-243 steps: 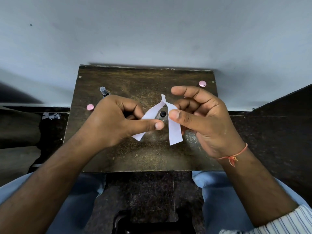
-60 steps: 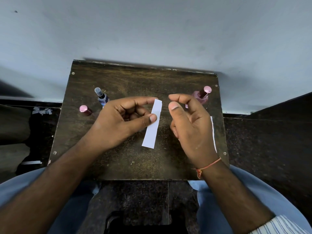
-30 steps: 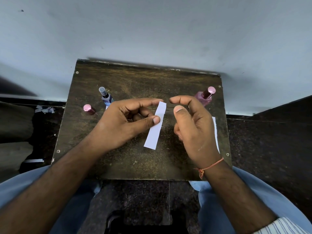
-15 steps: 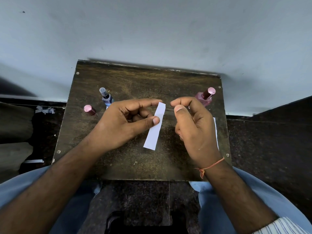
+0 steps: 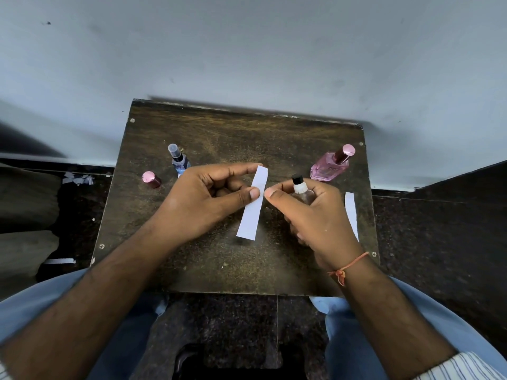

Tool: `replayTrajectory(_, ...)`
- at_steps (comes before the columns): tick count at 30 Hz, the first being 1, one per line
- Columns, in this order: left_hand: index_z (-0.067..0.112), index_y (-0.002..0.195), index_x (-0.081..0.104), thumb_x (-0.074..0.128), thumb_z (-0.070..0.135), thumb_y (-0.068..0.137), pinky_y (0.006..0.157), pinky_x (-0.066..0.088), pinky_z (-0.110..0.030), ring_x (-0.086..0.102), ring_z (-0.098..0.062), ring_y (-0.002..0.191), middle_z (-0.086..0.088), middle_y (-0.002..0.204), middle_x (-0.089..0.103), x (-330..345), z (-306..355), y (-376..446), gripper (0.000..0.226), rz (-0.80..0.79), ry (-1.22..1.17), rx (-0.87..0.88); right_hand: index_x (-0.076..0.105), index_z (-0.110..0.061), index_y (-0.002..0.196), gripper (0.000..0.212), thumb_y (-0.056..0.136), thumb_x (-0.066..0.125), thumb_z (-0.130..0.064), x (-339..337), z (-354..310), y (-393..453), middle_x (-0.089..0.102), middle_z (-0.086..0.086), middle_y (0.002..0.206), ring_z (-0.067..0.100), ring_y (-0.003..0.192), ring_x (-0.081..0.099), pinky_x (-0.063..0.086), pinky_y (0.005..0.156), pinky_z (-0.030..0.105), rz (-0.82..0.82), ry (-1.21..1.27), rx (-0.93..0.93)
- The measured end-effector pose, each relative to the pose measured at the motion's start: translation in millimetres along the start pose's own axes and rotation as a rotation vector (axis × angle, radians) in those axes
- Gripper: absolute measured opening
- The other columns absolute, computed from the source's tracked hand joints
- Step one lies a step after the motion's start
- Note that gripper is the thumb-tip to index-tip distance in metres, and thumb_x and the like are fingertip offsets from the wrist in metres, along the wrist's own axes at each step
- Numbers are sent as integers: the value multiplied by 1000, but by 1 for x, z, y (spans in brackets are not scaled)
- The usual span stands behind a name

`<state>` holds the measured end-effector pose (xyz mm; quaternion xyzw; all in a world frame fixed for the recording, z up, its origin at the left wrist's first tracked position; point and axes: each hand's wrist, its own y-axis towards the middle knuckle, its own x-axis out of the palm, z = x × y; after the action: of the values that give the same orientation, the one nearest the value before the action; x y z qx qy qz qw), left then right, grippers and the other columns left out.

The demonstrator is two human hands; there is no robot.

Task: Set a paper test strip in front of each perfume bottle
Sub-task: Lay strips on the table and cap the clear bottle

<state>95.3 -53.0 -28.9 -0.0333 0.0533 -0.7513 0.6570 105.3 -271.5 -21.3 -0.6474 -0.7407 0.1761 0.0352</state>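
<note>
My left hand [image 5: 208, 201] pinches a white paper strip [image 5: 251, 212] between thumb and forefinger over the middle of the dark wooden table [image 5: 247, 133]. Just right of the strip is my right hand [image 5: 315, 220], its thumb tip almost at the strip. A small clear bottle with a black cap [image 5: 299, 187] shows between that thumb and the curled fingers; whether they grip it is unclear. A pink bottle [image 5: 329, 168] stands at the right with another strip [image 5: 351, 212] in front of it. A blue bottle [image 5: 179, 160] stands at the left, a white scrap just below it.
A small bottle with a pink cap [image 5: 151, 180] stands near the table's left edge. Paper scraps [image 5: 76, 179] and a loose strip [image 5: 59, 261] lie on the dark floor to the left. A grey wall rises right behind the table. My knees are at the front edge.
My right hand's fingers have dropped and its thumb has moved toward the strip, uncovering the black-capped bottle. My left hand still pinches the strip in about the same place.
</note>
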Motion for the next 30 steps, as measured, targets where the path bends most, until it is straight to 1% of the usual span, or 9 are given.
replayTrajectory(4, 47, 122, 79, 85, 36, 83, 95, 65, -33, 81, -26, 98, 3, 102, 86, 0, -2, 0, 41, 30, 66, 2, 83, -17, 90, 12, 92, 85, -29, 3, 0, 1, 58, -18, 52, -2, 43, 48, 33, 44, 9, -40, -12, 72)
replayTrajectory(8, 44, 122, 79, 85, 39, 84, 93, 65, -53, 78, -42, 96, 9, 99, 86, -1, 0, -2, 39, 58, 195, -22, 84, -25, 86, 9, 92, 85, -32, 8, -4, 5, 62, -18, 53, -1, 46, 51, 36, 48, 14, -21, -142, 45)
replayTrajectory(13, 52, 108, 79, 86, 38, 88, 71, 54, -4, 73, 16, 79, 35, 86, 78, -14, 4, -8, 25, 46, 448, -13, 79, -22, 84, 24, 89, 79, -46, 17, -6, 11, 72, -11, 67, 5, 61, 64, 42, 52, 24, 47, -562, 18)
replayTrajectory(15, 49, 95, 84, 81, 48, 90, 62, 52, -5, 72, 13, 70, 33, 81, 79, -21, 9, -11, 6, 15, 520, -52, 77, -17, 84, 30, 89, 76, -47, 19, -5, 15, 72, -4, 66, 11, 63, 66, 50, 57, 32, 77, -668, 18)
replayTrajectory(19, 22, 69, 83, 76, 48, 96, 41, 41, -15, 56, -1, 38, 9, 58, 74, -42, 20, -21, 38, -2, 493, 97, 71, -15, 76, 34, 88, 73, -47, 18, -5, 20, 69, -2, 63, 18, 66, 66, 46, 56, 31, 138, -794, 19)
replayTrajectory(22, 5, 61, 73, 73, 25, 104, 45, 44, -15, 62, -4, 43, 2, 64, 73, -60, 33, -29, 47, 192, 365, 319, 67, -16, 71, 35, 87, 73, -47, 17, -3, 23, 67, -4, 61, 14, 63, 64, 38, 52, 27, 149, -809, 25)
replayTrajectory(24, 15, 64, 70, 69, 28, 106, 46, 43, -16, 63, -4, 46, 13, 67, 75, -74, 38, -31, 44, 352, 335, 361, 68, -17, 71, 34, 86, 73, -47, 17, -3, 24, 66, -5, 60, 12, 62, 63, 37, 52, 27, 151, -814, 17)
replayTrajectory(27, 21, 67, 72, 66, 36, 108, 47, 38, -15, 53, 2, 43, 19, 57, 69, -95, 38, -28, 44, 586, 388, 244, 68, -17, 71, 34, 84, 74, -47, 18, -2, 24, 67, -3, 61, 16, 63, 64, 41, 54, 30, 153, -826, 10)
replayTrajectory(30, 26, 78, 79, 64, 51, 104, 49, 40, -23, 49, -16, 47, 5, 56, 63, -115, 29, -22, 39, 670, 489, 84, 71, -17, 76, 32, 84, 74, -47, 20, -3, 25, 69, -3, 65, 18, 66, 66, 44, 56, 30, 148, -853, 8)
